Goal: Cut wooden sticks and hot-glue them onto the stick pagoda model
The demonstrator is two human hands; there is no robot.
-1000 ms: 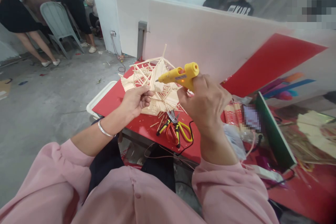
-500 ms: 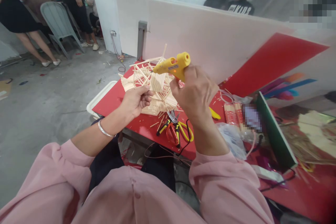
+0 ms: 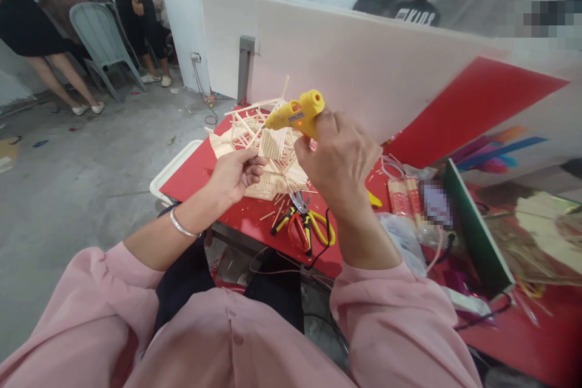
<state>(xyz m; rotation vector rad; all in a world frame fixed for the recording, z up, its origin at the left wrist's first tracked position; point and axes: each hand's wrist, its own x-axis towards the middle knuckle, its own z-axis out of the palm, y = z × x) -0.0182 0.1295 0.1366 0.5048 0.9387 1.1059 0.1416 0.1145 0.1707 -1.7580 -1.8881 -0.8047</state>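
Observation:
My right hand (image 3: 341, 154) is closed round the handle of a yellow hot glue gun (image 3: 297, 113), its nozzle pointing left and slightly down. Below the nozzle is a small panel of pale wooden sticks (image 3: 273, 144) laid side by side. My left hand (image 3: 239, 174) pinches the lower left edge of that panel between thumb and fingers. Behind and beneath both hands lies a larger structure of wooden sticks (image 3: 248, 124), with criss-crossed sticks and flat sections. Whether the nozzle touches the panel I cannot tell.
Pliers (image 3: 300, 206) and yellow-handled scissors (image 3: 322, 227) lie on the red table (image 3: 186, 179) near its front edge. Packs of sticks (image 3: 402, 197), a plastic bag (image 3: 400, 236) and a green board (image 3: 477, 230) are to the right. White boards (image 3: 345, 73) stand behind; other people are at the far left.
The glue gun and my right hand have shifted slightly; the gun's rear end moved a little left and its nozzle slightly lower. My left hand and the panel have hardly moved.

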